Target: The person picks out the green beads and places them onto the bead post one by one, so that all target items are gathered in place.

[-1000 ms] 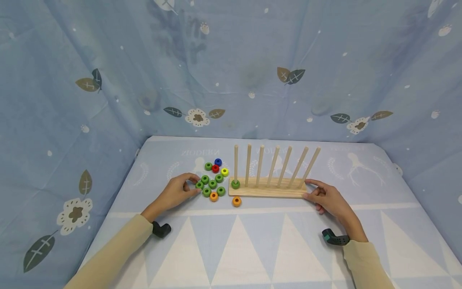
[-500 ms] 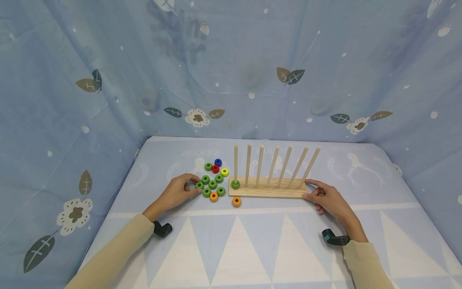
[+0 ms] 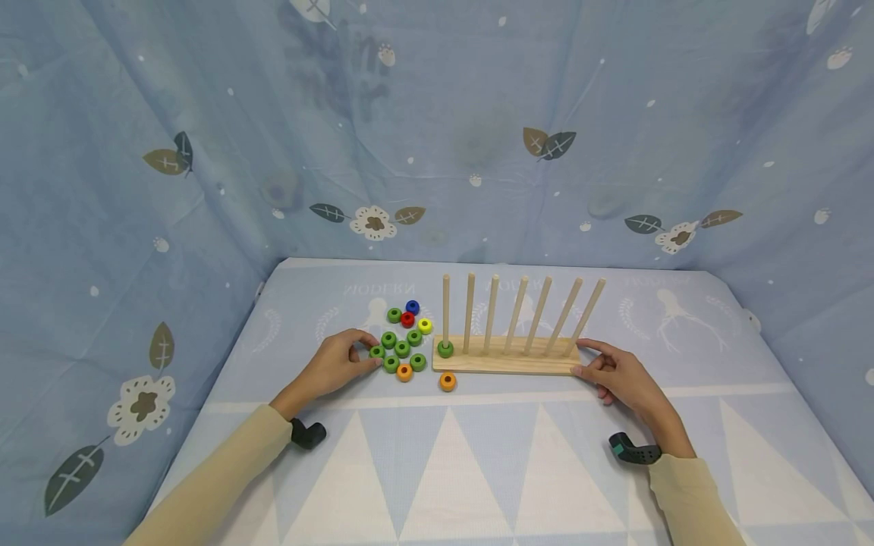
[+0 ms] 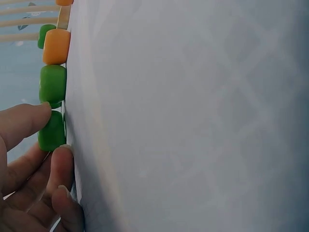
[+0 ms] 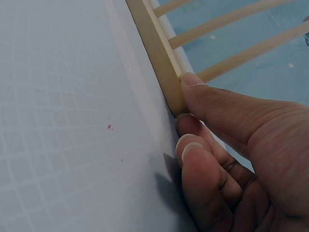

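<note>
My left hand (image 3: 336,365) pinches a green bead (image 3: 377,352) at the left edge of a loose group of beads on the table. In the left wrist view, the thumb (image 4: 24,123) lies at one side of that bead and the curled fingers at the other. A wooden peg board (image 3: 508,365) with several upright pegs stands right of the group. One green bead (image 3: 445,349) sits at the bottom of its leftmost peg. At the board's right end, my right hand (image 3: 624,377) holds the corner between thumb (image 5: 217,104) and curled fingers.
Several more green beads lie in the group, with a blue bead (image 3: 413,307), a red bead (image 3: 407,320) and a yellow bead (image 3: 425,325) behind. An orange bead (image 3: 404,372) is at the group's front; another orange bead (image 3: 448,381) lies before the board. A patterned curtain (image 3: 471,152) hangs behind.
Hardly anything differs. The left forearm has shifted slightly to the right, while both hands keep their places at the bead and the board's end.
</note>
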A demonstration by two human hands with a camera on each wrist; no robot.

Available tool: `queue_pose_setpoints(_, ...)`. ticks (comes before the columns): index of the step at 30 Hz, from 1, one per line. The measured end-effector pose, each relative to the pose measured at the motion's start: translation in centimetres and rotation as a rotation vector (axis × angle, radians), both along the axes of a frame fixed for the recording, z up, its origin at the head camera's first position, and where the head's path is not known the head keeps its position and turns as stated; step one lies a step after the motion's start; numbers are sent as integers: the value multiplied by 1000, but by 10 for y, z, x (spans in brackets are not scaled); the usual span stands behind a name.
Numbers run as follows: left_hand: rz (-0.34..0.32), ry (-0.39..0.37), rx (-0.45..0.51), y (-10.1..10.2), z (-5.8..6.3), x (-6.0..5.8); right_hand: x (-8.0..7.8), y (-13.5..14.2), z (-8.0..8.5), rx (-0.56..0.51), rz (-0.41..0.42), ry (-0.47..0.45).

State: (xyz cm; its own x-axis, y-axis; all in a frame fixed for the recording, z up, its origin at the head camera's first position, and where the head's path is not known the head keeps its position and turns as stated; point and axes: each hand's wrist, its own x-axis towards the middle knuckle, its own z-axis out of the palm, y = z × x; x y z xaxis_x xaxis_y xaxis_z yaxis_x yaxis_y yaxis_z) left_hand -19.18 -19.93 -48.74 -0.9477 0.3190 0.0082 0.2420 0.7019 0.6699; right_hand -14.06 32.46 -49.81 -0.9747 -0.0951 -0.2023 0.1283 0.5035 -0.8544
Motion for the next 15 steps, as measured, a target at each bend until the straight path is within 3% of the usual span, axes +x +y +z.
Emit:
queue_pose_setpoints(9,15,21,7,0,3,1,0,-1,1,-2,-1,1)
queue_pose_setpoints(15,10,84,37,-1,8,2,0,-1,2,10,1,6)
